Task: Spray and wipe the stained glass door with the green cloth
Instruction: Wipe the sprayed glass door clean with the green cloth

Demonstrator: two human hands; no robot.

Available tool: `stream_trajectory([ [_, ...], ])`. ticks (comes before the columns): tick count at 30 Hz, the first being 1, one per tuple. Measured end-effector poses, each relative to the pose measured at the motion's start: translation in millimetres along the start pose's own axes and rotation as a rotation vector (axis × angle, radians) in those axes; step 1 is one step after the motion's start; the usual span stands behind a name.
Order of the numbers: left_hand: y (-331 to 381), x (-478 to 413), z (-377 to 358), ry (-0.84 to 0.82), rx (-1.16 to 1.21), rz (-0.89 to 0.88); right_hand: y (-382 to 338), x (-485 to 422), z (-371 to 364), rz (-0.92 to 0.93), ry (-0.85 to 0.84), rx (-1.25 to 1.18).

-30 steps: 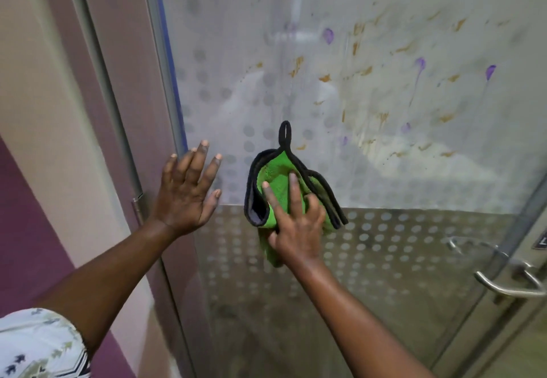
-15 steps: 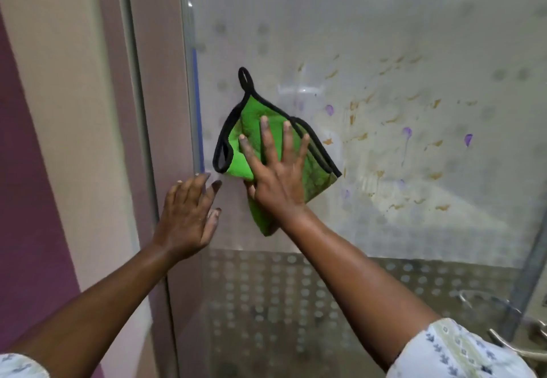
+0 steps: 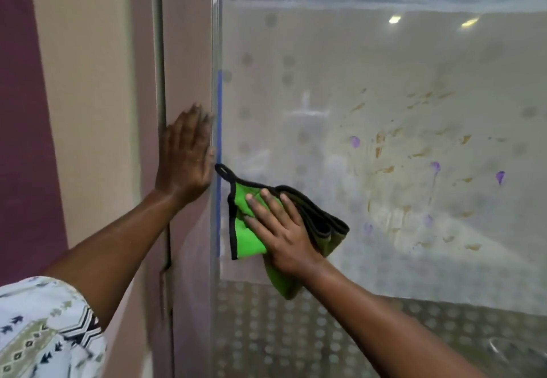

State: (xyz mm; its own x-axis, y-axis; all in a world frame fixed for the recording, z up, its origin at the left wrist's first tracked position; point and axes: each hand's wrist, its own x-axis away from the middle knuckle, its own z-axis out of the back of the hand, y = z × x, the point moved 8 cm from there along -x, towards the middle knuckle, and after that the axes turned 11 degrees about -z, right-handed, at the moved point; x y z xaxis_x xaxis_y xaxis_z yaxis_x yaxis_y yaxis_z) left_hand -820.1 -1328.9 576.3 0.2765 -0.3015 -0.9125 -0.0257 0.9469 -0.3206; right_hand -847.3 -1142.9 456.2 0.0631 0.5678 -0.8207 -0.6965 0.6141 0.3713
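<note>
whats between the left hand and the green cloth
In the head view, a blue strip along the glass door's edge runs between the left hand and the green cloth.

No words, numbers, brands or signs can be read anywhere. Only dots and stains are seen on the glass door, and only a pattern of shapes, with no letters, is seen on the sleeve.

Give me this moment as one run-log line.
phase: wiping | right hand: flat on green cloth, against glass door near left edge | left hand: flat on frame | stains: remain, cloth's right
</note>
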Motion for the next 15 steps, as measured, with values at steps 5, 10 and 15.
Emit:
stream_trajectory([
  [5, -9.3, 5.3, -2.7, 0.052, 0.043, -0.011, 30.4, -49.9, 36.9, 0.068, 0.030, 0.042],
  [10, -7.6, 7.0, -0.8, 0.099, 0.084, -0.017, 81.0, -192.5, 96.4, -0.232, 0.164, 0.136],
  [15, -6.4, 6.5, 5.3, 0.129, 0.127, -0.034, 62.2, -225.4, 91.5, -0.407, 0.208, 0.142],
])
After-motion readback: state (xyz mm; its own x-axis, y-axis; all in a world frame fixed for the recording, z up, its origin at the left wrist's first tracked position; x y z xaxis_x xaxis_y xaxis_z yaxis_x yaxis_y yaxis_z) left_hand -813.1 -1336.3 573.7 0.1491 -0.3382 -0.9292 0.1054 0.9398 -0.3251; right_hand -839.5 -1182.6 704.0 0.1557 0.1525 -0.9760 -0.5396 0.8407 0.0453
